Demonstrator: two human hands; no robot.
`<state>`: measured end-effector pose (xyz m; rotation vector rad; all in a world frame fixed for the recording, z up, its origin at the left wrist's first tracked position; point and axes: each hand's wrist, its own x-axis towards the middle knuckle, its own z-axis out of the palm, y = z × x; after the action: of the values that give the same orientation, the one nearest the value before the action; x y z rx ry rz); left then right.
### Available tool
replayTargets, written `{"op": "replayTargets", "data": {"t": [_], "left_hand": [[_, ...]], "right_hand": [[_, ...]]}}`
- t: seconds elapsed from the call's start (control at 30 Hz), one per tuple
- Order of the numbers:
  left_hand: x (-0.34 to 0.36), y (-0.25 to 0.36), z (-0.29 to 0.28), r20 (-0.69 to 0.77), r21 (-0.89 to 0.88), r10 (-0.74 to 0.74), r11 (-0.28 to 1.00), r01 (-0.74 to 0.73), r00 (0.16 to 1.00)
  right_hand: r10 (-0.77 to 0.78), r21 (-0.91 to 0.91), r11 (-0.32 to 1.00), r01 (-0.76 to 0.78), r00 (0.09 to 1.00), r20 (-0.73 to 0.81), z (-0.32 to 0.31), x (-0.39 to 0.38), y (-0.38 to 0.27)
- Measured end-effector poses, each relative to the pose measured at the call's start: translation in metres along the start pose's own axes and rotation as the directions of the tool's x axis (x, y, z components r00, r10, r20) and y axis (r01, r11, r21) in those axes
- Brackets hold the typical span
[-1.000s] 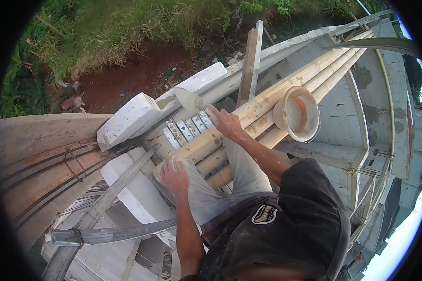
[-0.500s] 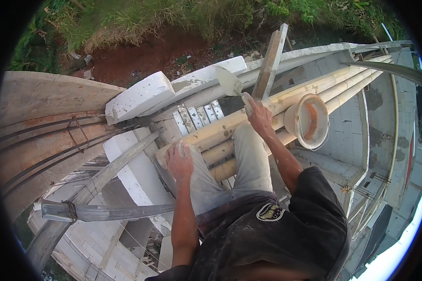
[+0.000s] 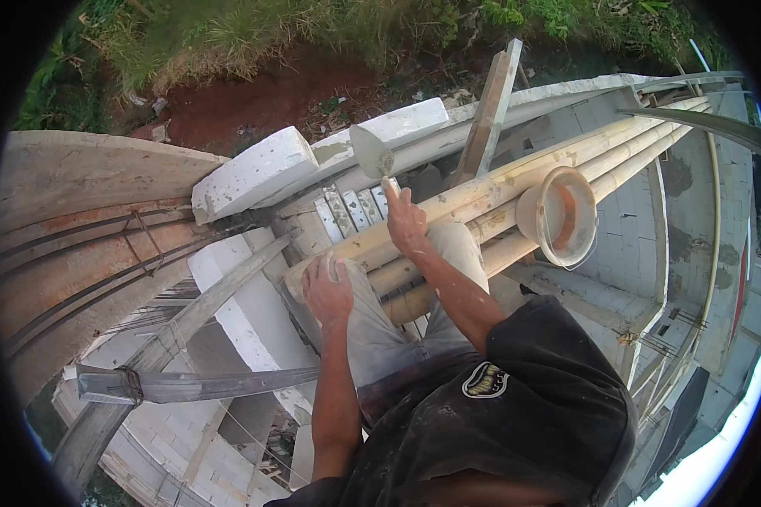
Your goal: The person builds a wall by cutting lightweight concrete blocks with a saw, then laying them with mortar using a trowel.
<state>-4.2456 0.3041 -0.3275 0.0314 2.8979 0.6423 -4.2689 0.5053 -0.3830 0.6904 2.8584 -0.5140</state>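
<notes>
My right hand [image 3: 407,225] is closed round the handle of a pointed trowel [image 3: 370,153], whose grey, mortar-smeared blade stands out beyond the fingers. That blade hangs just in front of the row of white blocks. Over my knee and the near end of the bamboo poles [image 3: 516,188] lies my left hand [image 3: 327,291], fingers spread and holding nothing. At the far left a white block [image 3: 254,175] sits on the wall top. Beside it runs a longer white block [image 3: 397,127], with a grey mortar patch between the two.
A mortar-stained bucket [image 3: 528,215] with a wire handle rests tilted on the poles to my right. A wooden post [image 3: 490,114] rises beyond the poles. Formwork with steel bars [image 3: 102,245] stands left, and a wooden beam [image 3: 195,384] crosses lower left. Block walls drop away below.
My right hand has swung left with the trowel, from near the wooden post to before the longer white block. My left hand stays on the knee.
</notes>
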Motion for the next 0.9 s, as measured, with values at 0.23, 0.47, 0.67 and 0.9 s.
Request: {"op": "replayTargets", "data": {"t": [0.23, 0.47, 0.67, 0.9], "left_hand": [[-0.002, -0.003, 0.006, 0.012, 0.008, -0.003, 1.000, 0.003, 1.000], [-0.004, 0.001, -0.001, 0.022, 0.001, -0.044, 0.999, 0.044, 0.999], [0.000, 0.000, -0.004, 0.027, -0.018, -0.014, 1.000, 0.014, 1.000], [0.000, 0.002, -0.001, 0.032, -0.049, 0.021, 0.999, -0.019, 0.999]], "right_hand": [[-0.018, 0.093, 0.996, 0.000, 0.980, 0.197, 0.015, -0.009, -0.054], [-0.133, 0.471, 0.879, 0.075, 0.987, 0.091, -0.007, 0.027, 0.032], [-0.095, 0.521, 0.853, 0.022, 0.989, 0.113, -0.016, 0.018, 0.015], [-0.288, 0.820, 0.094, -0.565, 0.773, 0.565, -0.021, 0.037, 0.002]]}}
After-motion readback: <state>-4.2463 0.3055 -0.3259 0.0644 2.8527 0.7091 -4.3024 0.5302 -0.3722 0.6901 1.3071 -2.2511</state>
